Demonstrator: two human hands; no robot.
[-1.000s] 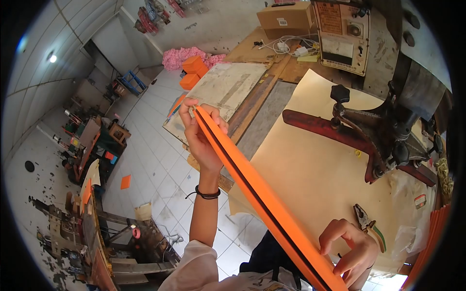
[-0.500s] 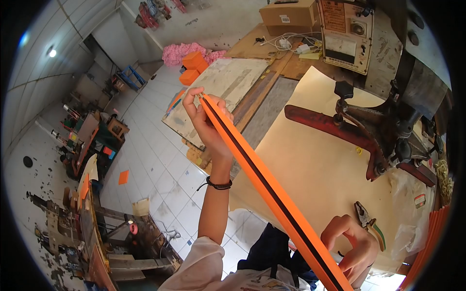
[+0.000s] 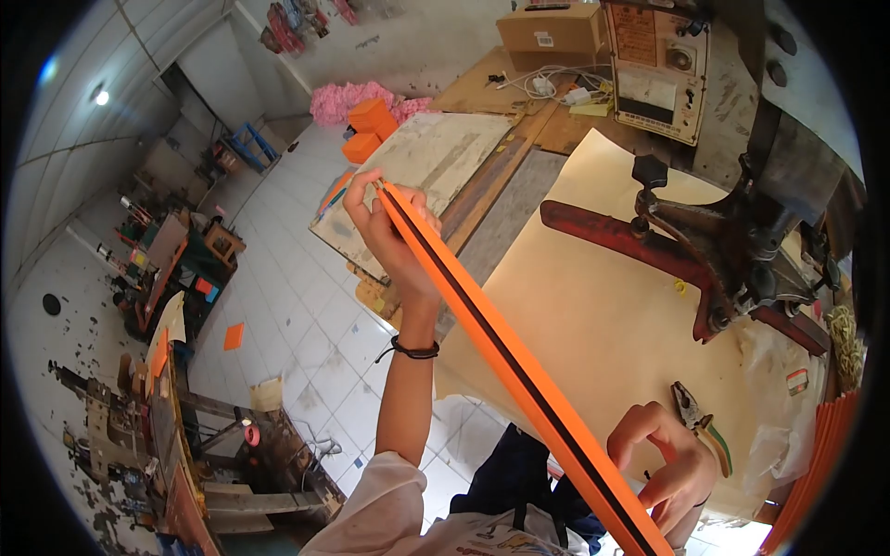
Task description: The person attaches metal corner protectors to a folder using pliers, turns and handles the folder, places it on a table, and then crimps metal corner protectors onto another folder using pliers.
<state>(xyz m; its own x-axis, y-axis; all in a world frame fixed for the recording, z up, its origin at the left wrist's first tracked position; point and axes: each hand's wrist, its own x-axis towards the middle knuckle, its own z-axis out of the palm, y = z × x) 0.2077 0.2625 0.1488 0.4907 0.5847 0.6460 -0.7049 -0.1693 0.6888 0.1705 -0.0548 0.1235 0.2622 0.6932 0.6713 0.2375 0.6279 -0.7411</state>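
Note:
A long orange strip (image 3: 505, 347) with a black line down its middle runs slantwise across the view, seen along its narrow side. My left hand (image 3: 394, 236) is closed around its far end, with the thumb and fingers at the tip. Near the lower end, my right hand (image 3: 666, 459) is curled against the strip's right side, its fingertips and thumb at the edge. Part of that grip is hidden by the strip. Pliers (image 3: 700, 426) with green and yellow handles lie on the tan sheet (image 3: 556, 278) beside my right hand.
A machine with a red bar clamp (image 3: 630, 246) stands over the sheet at right. Behind are a control box (image 3: 656, 74), a cardboard box (image 3: 552, 32) and white cables (image 3: 547, 85). Orange blocks (image 3: 369, 119) rest by pink material (image 3: 341, 104). Orange pieces (image 3: 807, 482) stand at lower right.
Both hands and the strip keep nearly the same pose. The whole view, with the hands, has shifted very slightly; nothing was taken or let go.

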